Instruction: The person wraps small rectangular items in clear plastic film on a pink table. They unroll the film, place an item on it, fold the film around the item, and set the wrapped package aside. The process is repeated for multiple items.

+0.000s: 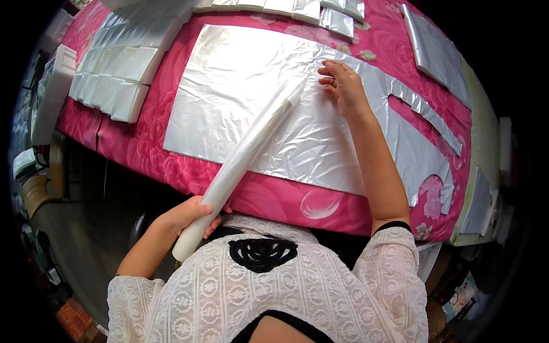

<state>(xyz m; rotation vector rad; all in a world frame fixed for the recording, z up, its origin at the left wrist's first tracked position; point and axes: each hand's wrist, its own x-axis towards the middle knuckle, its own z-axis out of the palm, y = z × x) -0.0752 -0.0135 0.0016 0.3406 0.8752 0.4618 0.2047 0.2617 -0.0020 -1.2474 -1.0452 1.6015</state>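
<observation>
My left hand (196, 217) is wrapped round the near end of a long white roll (243, 151), apparently of thin plastic. The roll slants away to the right, its far end over a flat stack of silvery-white plastic carrier bags (214, 74). Handle loops are cut out at the stack's right end, and its surface is creased and shiny. Over the far middle of the stack is my right hand (340, 86), fingers loosely bent and apart, with nothing in them. Whether its fingertips touch the plastic, I cannot tell.
A pink rose-patterned cloth (274, 194) covers the table. Several folded bag packs (117, 77) lie in rows at the left, and more packs (291, 7) line the far edge. Another folded stack (437, 54) lies far right. A white foam box (54, 94) stands beyond the left edge.
</observation>
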